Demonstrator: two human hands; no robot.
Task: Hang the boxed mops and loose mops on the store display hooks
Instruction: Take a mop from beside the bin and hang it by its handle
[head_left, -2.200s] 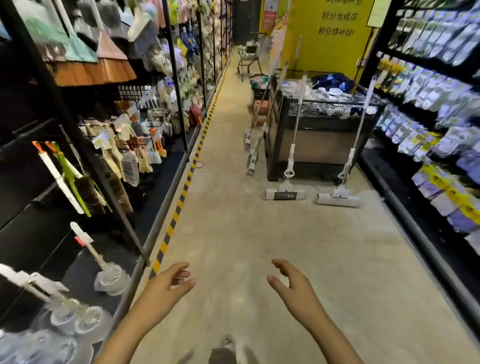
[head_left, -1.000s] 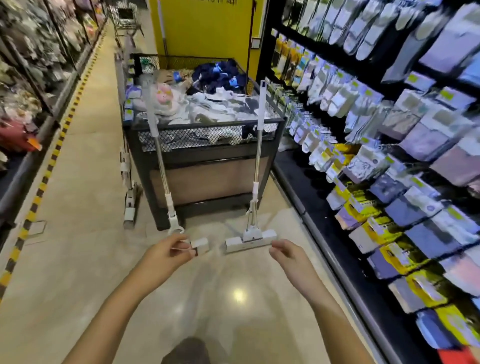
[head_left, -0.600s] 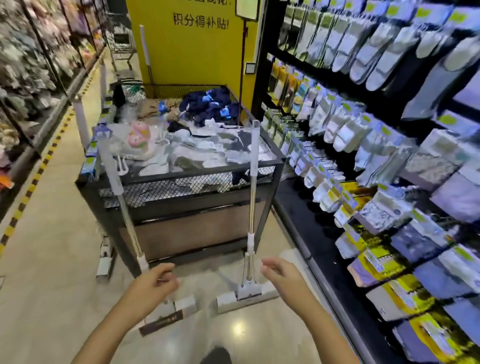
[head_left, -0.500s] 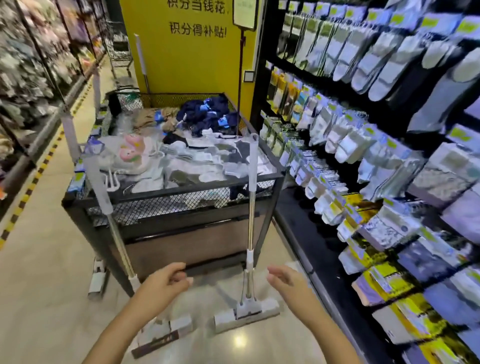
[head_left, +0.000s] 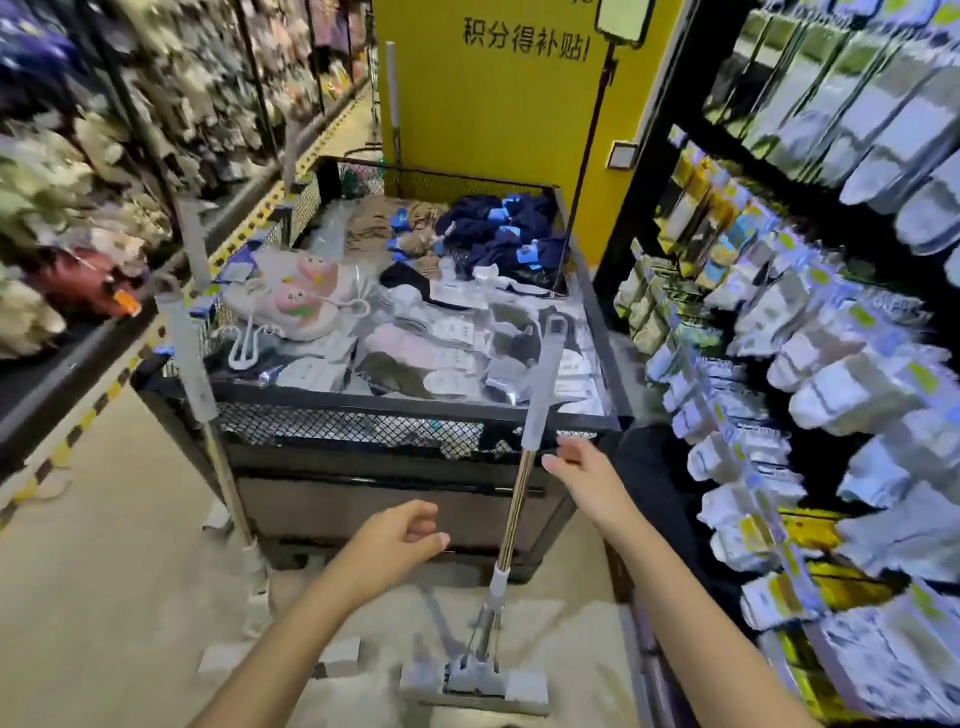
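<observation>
Closing in since half a second ago, I am now standing right at the mesh bin (head_left: 363, 410), and my right hand (head_left: 587, 475) has risen from low beside the mop head to the level of the bin rim. That hand's grip is spread, fingers loosely extended, holding nothing, with the fingertips just beside the loose mop (head_left: 524, 457) at the spot where its grey sleeve meets the brass-coloured pole. My left hand (head_left: 395, 545) is hovering lower, at about seven o'clock from the right one, fingers loosely curled and also gripping nothing.

This mop is leaning against the bin's front rim at about one o'clock from my left hand, its sponge head (head_left: 475, 686) resting on the floor (head_left: 104, 597) at six o'clock. A second mop (head_left: 195, 364) is leaning on the bin's left corner at ten o'clock, and more poles are standing further back.

What I am judging risky: the pole is only propped, so a glancing touch instead of a firm wrap could be sliding it sideways along the rim and toppling it toward the sock racks (head_left: 810, 364) at three o'clock. Lifting one-handed near the top, I could be swinging the heavy head into the bin or my feet. Motion blur is making the exact gap hard to read.
</observation>
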